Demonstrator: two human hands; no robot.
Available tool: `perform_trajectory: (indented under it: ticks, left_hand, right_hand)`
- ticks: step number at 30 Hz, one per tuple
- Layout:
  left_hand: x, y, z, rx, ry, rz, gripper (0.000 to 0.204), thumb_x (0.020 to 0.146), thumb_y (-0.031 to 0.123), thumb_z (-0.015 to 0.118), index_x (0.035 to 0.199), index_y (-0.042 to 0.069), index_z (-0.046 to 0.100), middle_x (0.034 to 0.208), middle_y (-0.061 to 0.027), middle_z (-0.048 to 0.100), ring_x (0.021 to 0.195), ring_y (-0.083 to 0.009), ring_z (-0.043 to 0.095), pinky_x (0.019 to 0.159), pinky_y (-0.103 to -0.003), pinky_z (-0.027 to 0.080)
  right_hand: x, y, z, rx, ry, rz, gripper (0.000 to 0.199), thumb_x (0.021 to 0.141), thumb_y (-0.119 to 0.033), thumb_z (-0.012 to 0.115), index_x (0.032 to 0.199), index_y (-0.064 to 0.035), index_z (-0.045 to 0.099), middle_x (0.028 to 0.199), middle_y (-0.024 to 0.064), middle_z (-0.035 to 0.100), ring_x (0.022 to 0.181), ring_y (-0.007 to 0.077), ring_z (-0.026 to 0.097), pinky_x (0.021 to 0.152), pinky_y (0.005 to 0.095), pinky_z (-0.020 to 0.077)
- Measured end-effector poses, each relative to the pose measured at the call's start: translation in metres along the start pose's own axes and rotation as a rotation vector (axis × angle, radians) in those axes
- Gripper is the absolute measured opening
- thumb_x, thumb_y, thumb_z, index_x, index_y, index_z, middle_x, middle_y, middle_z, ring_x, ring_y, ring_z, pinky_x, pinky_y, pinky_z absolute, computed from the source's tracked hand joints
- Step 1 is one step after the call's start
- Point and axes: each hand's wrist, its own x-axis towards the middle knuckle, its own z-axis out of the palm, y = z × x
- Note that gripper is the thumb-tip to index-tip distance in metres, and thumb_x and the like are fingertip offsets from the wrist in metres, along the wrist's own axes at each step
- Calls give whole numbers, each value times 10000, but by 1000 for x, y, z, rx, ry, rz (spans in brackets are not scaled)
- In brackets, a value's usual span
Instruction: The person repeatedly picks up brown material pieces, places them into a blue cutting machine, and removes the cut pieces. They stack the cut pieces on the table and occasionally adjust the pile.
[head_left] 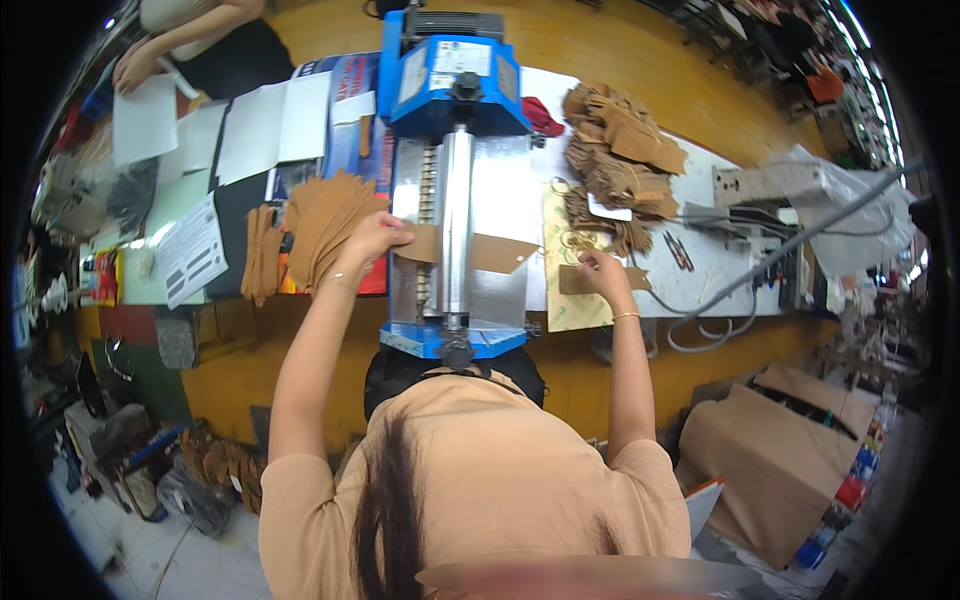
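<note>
A blue machine (460,95) with a long metal roller (457,220) stands on the table in front of me. A flat brown piece, leather-like (503,254), lies across its metal bed and passes under the roller. At the left side of the bed, my left hand (372,242) pinches the left end of this piece. My right hand (606,278) is to the right of the machine, fingers curled together over another brown piece (574,281) on a patterned board (568,315). Whatever its fingertips grip is hidden.
Fanned brown pieces (322,220) lie left of the machine, with white papers (270,130) beyond. Stacked brown bundles (620,140) sit at the back right. A grey cable (790,255) crosses the right side. Another person's hand (133,70) shows at far left.
</note>
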Motion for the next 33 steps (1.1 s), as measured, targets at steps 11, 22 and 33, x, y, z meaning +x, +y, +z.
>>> perform_trajectory:
  ticks: [11, 22, 33]
  left_hand:
    - [-46, 14, -76, -165, -8, -43, 87, 845, 78, 693, 918, 50, 655, 804, 4, 656, 680, -63, 581, 582, -206, 415]
    - [-104, 61, -112, -116, 63, 80, 166, 810, 13, 712, 957, -29, 650, 821, -41, 663, 701, -81, 596, 633, -215, 460]
    - [-129, 151, -144, 549, 105, 292, 172, 783, 48, 670, 927, -46, 668, 742, -49, 638, 718, -99, 577, 677, -266, 481]
  right_hand:
    - [-32, 49, 34, -448, 240, -93, 395, 765, -129, 689, 1157, -152, 649, 1174, 52, 607, 1107, 251, 557, 919, 429, 439]
    - [-41, 61, 40, -425, 388, -240, 244, 784, -112, 670, 1022, -87, 624, 1140, 63, 622, 1113, 257, 558, 936, 415, 400]
    - [-46, 14, 5, -13, 389, -176, 126, 874, -61, 592, 987, -8, 604, 936, 148, 638, 872, 322, 607, 802, 384, 472]
